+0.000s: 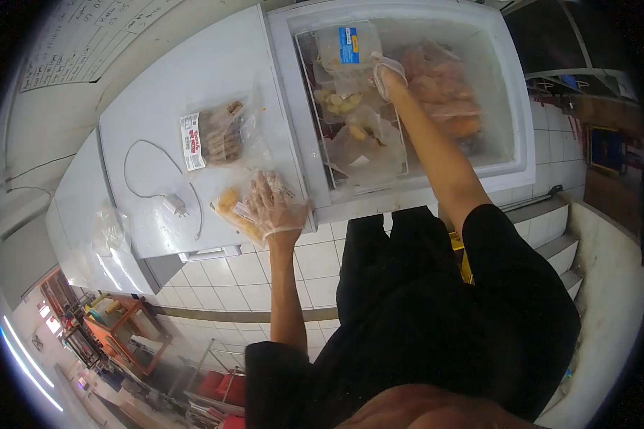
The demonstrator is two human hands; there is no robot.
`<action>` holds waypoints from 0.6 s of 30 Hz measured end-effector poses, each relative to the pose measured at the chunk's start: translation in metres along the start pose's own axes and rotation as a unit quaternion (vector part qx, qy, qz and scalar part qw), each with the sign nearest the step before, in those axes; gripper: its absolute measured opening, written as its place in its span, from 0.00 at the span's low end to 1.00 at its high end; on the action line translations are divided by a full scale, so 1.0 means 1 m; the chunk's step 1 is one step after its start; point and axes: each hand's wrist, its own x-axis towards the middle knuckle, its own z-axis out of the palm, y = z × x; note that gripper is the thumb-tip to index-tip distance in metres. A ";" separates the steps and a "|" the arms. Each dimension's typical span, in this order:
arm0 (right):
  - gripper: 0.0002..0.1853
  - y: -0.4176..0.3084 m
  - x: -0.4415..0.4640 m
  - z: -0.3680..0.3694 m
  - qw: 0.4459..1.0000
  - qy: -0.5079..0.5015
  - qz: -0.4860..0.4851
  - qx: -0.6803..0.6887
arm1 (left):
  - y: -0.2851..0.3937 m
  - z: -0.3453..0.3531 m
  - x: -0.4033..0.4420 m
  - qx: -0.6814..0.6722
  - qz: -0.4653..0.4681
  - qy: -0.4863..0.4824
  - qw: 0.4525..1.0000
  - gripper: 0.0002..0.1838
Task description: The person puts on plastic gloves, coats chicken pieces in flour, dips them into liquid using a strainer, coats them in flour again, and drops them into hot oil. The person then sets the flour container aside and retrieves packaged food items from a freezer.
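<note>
My left hand [273, 204], in a clear plastic glove, lies with fingers spread on a plastic bag of yellowish food [230, 207] on the white lid. Beside it is a clear pack of brown, stick-shaped food [222, 139] with a red-and-white label. Inside the open chest freezer [519, 136], my right hand [390, 77], also gloved, has its fingers curled at the edge of a clear bag with a blue label [348, 46]. Whatever those fingers hold is hidden. Under and beside it are bags of pale yellow pieces [341, 102] and pinkish frozen food [440, 86].
A wire basket edge [406, 154] divides the freezer. On the lid lie a white cable with a plug [173, 205] and a crumpled plastic bag [111, 229]. Steps [551, 250] rise at the right, and an orange wooden table [125, 332] stands at lower left.
</note>
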 end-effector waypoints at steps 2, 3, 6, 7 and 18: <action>0.05 -0.002 0.007 0.001 0.999 -0.026 -0.023 0.001 | -0.021 0.026 0.004 0.004 0.035 0.018 0.999 0.25; 0.05 -0.003 0.007 0.000 0.999 -0.038 -0.032 0.000 | -0.031 0.032 0.008 -0.011 0.055 0.047 0.997 0.20; 0.06 -0.006 0.010 0.019 0.999 0.031 0.000 0.008 | -0.051 0.034 0.012 -0.108 -0.007 0.050 0.993 0.12; 0.06 0.009 0.028 0.015 0.999 0.013 -0.045 0.009 | -0.057 0.035 0.013 -0.094 -0.049 0.077 0.991 0.11; 0.19 0.017 0.005 0.012 0.924 0.085 -0.201 -0.313 | -0.056 -0.002 0.104 -0.045 -0.231 -0.075 0.969 0.31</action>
